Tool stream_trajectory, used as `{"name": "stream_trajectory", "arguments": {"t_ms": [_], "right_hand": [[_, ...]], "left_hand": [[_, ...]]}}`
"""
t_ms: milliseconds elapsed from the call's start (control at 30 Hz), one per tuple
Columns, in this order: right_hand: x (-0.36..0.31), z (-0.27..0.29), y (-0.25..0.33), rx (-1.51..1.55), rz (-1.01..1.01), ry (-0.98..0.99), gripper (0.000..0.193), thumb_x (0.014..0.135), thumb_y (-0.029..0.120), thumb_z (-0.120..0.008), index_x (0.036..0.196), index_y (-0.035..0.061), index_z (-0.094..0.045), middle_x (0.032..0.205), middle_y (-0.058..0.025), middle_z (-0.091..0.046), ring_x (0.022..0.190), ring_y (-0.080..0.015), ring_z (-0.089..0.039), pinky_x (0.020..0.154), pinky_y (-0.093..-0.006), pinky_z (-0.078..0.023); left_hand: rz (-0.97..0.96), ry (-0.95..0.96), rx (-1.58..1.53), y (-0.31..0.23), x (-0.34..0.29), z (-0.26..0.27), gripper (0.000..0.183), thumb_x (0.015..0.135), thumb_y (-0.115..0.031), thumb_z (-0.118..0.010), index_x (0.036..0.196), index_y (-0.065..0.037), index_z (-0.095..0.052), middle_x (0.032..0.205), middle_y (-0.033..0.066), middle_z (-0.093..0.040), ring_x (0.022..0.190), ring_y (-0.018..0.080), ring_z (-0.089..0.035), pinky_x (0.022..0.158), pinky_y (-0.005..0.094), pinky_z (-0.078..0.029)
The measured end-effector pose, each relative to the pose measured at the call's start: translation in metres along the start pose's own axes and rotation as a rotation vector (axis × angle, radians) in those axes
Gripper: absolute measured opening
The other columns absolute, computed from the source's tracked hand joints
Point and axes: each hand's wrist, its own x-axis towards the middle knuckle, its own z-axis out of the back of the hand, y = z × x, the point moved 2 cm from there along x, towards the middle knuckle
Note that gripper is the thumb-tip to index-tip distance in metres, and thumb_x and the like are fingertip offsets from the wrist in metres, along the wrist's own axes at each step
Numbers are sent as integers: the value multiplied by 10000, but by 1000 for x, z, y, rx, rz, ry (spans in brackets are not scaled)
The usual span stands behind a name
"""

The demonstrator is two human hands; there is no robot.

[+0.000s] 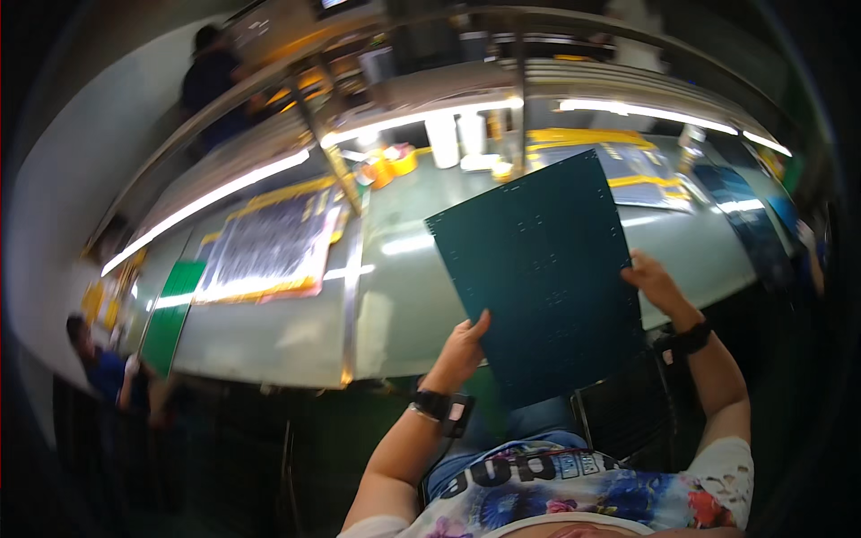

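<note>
A large dark green panel (547, 278), flat and rectangular with rows of small marks, is held up tilted in front of me. My left hand (462, 351) grips its lower left edge, thumb on the near face. On the opposite edge, my right hand (655, 280) is closed round the panel's side, thumb also in front. The fingers behind the panel are hidden. The panel's upper part stands over the workbench (395, 323), and its lower end hangs over my lap.
Sheets edged with yellow tape (269, 238) lie on the bench at left, with similar taped sheets (637, 170) behind the panel. White cylinders (441, 139) and tape rolls (395, 161) stand at the back. A person (103, 359) at far left handles a bright green panel (175, 314). Light tubes (421, 117) cross above.
</note>
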Motion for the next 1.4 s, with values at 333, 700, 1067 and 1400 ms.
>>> {"name": "stream_trajectory", "arguments": {"t_ms": [333,700,1067,1400], "right_hand": [[0,-133,83,-708,344,160,560,840,262,-602,1353,135,-414,1434,-187,-302,1333,-410,-229,1073,-542,-158],[-3,-203,-18,-1012,421,124,537,904,337,-473,1396,152,-364,1513,-108,-162,1393,-349,-87,1096,-522,-66],[21,-205,-33,-1132,579,101,597,922,500,-368,1418,171,-318,1510,-76,-187,1385,-344,-133,1085,-540,-109],[37,-196,-47,-1289,706,-13,557,945,478,-315,1437,221,-272,1512,-52,-186,1371,-351,-179,1073,-528,-174]], "left_hand": [[-88,-293,-297,45,-6,26,317,912,-276,-557,998,28,-567,991,117,-630,858,211,-633,737,316,-545],[283,-204,473,57,-33,62,524,916,-442,-459,763,25,-638,737,161,-679,557,211,-654,472,290,-524],[-1080,-902,1167,-1,-64,54,58,781,-103,-608,767,-48,-596,803,104,-539,826,305,-527,689,385,-437],[-147,-1092,1286,72,-144,132,783,640,-432,-742,1257,-57,-439,1271,225,-395,1149,409,-416,899,480,-402]]}}
